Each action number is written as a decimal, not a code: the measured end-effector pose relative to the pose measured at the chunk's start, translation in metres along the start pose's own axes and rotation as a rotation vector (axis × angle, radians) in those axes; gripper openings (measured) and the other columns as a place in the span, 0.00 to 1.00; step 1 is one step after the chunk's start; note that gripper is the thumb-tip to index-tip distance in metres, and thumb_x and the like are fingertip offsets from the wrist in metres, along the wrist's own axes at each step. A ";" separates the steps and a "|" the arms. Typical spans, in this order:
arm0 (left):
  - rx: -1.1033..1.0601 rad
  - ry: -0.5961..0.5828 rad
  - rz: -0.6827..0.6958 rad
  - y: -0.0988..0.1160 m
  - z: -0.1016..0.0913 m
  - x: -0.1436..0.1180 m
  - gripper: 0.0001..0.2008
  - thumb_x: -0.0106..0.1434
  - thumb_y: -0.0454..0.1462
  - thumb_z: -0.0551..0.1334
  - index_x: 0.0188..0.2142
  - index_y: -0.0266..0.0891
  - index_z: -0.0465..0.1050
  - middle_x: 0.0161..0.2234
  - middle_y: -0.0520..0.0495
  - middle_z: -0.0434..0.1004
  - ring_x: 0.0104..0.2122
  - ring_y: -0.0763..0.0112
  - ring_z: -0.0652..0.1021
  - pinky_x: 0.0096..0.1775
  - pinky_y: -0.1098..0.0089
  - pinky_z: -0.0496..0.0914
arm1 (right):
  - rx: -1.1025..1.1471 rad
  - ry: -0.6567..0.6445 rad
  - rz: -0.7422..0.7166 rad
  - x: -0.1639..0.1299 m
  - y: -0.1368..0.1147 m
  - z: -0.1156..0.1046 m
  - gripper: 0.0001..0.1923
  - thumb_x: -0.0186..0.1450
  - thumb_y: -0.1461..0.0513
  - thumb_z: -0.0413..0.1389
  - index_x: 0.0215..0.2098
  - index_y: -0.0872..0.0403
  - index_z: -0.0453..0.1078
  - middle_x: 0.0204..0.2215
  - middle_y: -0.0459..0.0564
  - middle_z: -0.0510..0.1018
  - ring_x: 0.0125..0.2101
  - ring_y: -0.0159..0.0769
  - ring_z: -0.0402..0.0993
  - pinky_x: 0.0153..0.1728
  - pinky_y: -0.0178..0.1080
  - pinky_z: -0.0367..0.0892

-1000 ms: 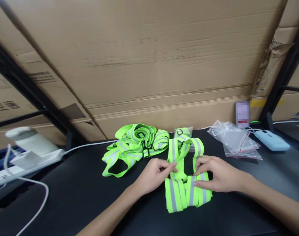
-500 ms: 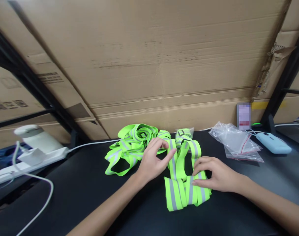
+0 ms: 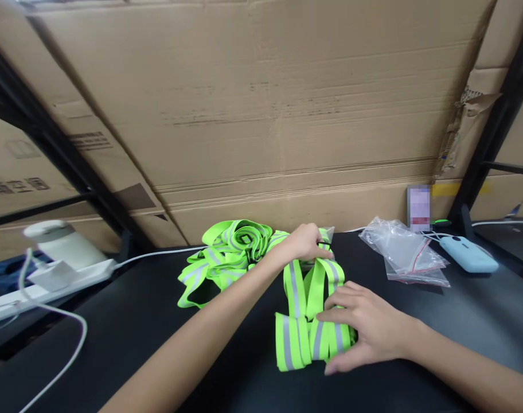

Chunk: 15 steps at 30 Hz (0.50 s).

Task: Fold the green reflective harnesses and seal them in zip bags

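Two bare hands are at work for you on the lime-green strap harness with silver reflective stripes [image 3: 295, 289], right of centre on the black desk [image 3: 128, 330], its folded stack of webbing [image 3: 289, 344] toward the near edge. Your left hand [image 3: 303, 244] reaches across to the harness's far end, fingers curled; whether they grip webbing or only touch the clear-bagged green bundle [image 3: 329, 233] there, I cannot tell. Your right hand [image 3: 369, 324] spreads around the stack's right end, fingertips on the webbing, thumb apart, not clenched. You seem partway through folding; the next move probably calls for steadying the stack while the far loops come down flat.

Around you, from the desk's left edge: a pale cylindrical bottle [image 3: 67, 246], a long white power strip [image 3: 83, 281], a looping white cable [image 3: 86, 332], a loose heap of matching green straps [image 3: 216, 267] by the far edge, crumpled clear plastic bags [image 3: 410, 258], a pixelated upright phone-like rectangle [image 3: 420, 209] and, toward the far right corner, a rounded light-blue device [image 3: 468, 255]. Brown cardboard sheets [image 3: 265, 137] back the far edge, between black metal posts [image 3: 498, 115].
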<state>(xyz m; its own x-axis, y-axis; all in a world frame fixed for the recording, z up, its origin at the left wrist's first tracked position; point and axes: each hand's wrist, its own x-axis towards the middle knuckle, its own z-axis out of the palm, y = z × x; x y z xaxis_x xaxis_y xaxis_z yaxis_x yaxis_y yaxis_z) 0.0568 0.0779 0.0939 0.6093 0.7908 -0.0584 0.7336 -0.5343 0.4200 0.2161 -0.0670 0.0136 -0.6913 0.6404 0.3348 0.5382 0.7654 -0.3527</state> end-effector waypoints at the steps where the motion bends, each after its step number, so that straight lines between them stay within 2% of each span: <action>1: -0.038 -0.001 0.005 -0.001 -0.003 0.000 0.25 0.50 0.48 0.73 0.13 0.40 0.61 0.10 0.57 0.57 0.16 0.73 0.67 0.23 0.71 0.54 | -0.008 0.000 -0.001 -0.001 0.000 0.002 0.33 0.60 0.40 0.64 0.53 0.54 0.77 0.40 0.55 0.81 0.40 0.46 0.76 0.47 0.46 0.67; 2: -0.091 -0.022 0.006 -0.002 -0.006 -0.001 0.24 0.50 0.48 0.73 0.14 0.40 0.64 0.12 0.57 0.60 0.17 0.74 0.68 0.23 0.71 0.54 | -0.019 -0.002 -0.005 -0.001 0.000 0.003 0.34 0.58 0.41 0.65 0.53 0.55 0.77 0.40 0.55 0.81 0.40 0.46 0.77 0.47 0.46 0.67; 4: -0.243 -0.096 0.021 -0.003 -0.015 -0.003 0.21 0.50 0.50 0.74 0.18 0.38 0.71 0.14 0.55 0.65 0.17 0.75 0.68 0.23 0.72 0.56 | -0.039 -0.014 -0.021 -0.003 0.001 0.005 0.30 0.59 0.45 0.66 0.52 0.55 0.77 0.40 0.55 0.82 0.39 0.46 0.78 0.46 0.46 0.68; 6: -0.381 -0.166 0.044 -0.004 -0.025 -0.004 0.20 0.49 0.51 0.75 0.22 0.37 0.76 0.14 0.55 0.66 0.17 0.76 0.66 0.22 0.72 0.56 | -0.040 -0.018 -0.044 -0.004 0.002 0.005 0.25 0.59 0.50 0.66 0.51 0.54 0.78 0.40 0.55 0.82 0.38 0.45 0.78 0.45 0.45 0.69; 9: -0.500 -0.190 0.046 -0.010 -0.030 -0.002 0.22 0.47 0.53 0.75 0.23 0.36 0.77 0.15 0.55 0.66 0.17 0.76 0.67 0.22 0.72 0.59 | -0.003 0.013 -0.067 -0.004 0.003 0.002 0.24 0.57 0.55 0.67 0.50 0.53 0.78 0.41 0.54 0.82 0.38 0.45 0.78 0.45 0.43 0.69; 12: -0.427 -0.118 0.040 -0.023 -0.016 0.005 0.22 0.51 0.54 0.74 0.26 0.35 0.77 0.18 0.52 0.71 0.18 0.74 0.70 0.25 0.71 0.63 | 0.039 0.022 -0.024 -0.003 0.003 0.001 0.26 0.52 0.58 0.68 0.49 0.54 0.79 0.40 0.52 0.83 0.37 0.44 0.78 0.44 0.43 0.69; 14: -0.171 0.034 0.105 -0.032 0.001 0.009 0.23 0.54 0.54 0.71 0.25 0.35 0.77 0.17 0.53 0.69 0.19 0.72 0.71 0.26 0.70 0.63 | 0.054 0.001 0.018 -0.002 0.003 0.001 0.25 0.50 0.59 0.68 0.47 0.54 0.80 0.37 0.51 0.83 0.36 0.44 0.78 0.43 0.42 0.69; 15: -0.118 0.096 0.121 -0.035 0.010 0.009 0.22 0.55 0.53 0.71 0.23 0.35 0.76 0.17 0.53 0.68 0.21 0.71 0.72 0.28 0.70 0.62 | 0.059 -0.009 0.034 -0.001 0.003 0.001 0.25 0.49 0.59 0.68 0.46 0.53 0.81 0.36 0.50 0.83 0.35 0.43 0.77 0.43 0.42 0.68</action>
<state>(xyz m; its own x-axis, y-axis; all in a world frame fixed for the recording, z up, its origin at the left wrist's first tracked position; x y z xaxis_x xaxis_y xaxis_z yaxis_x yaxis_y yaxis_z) 0.0401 0.1009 0.0702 0.6556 0.7505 0.0834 0.6127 -0.5933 0.5220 0.2181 -0.0658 0.0113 -0.6777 0.6649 0.3142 0.5319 0.7382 -0.4149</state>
